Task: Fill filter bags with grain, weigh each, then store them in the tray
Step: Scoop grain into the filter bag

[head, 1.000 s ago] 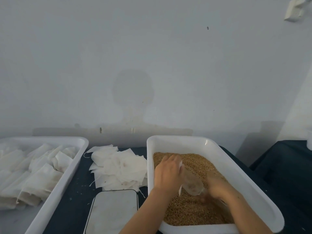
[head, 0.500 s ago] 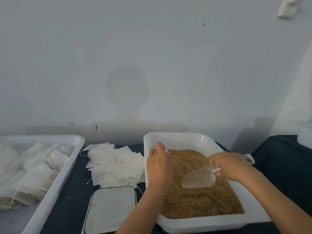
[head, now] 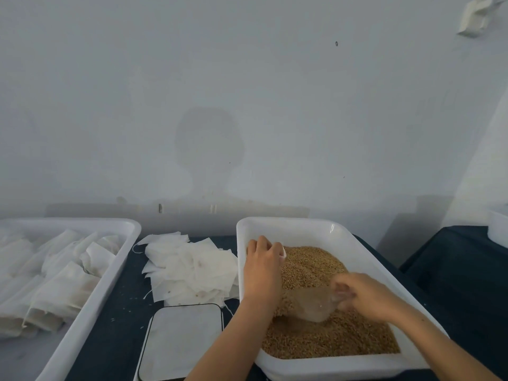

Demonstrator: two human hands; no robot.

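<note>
Nearest the camera, flat white rectangular weighing scale (head: 180, 340) on the dark cloth-covered worktop (head: 121, 312), pan bare. Just right of it, white plastic tub (head: 365, 259) holding golden-brown loose grain (head: 330, 339). Over the grain, right hand (head: 365, 295) curled round the handle of a clear plastic scoop (head: 310, 303), the scoop's mouth dipped into the grain and pointed toward the left hand (head: 262, 266). Left hand at the tub's left wall, fingers bunched and pinching a small white filter bag (head: 283, 253), most of the bag hidden behind the hand. Between the two containers, beyond the scale, loose pile of flat white empty filter bags (head: 192, 268), strings trailing onto the cloth. Far left, long white plastic tray (head: 110, 279) with filled white bags (head: 55, 287) packed in rows. At the right edge, corner of another white container (head: 499, 226) on a second dark surface. Behind everything, plain pale wall (head: 247, 105) with a faint head-shaped shadow.
</note>
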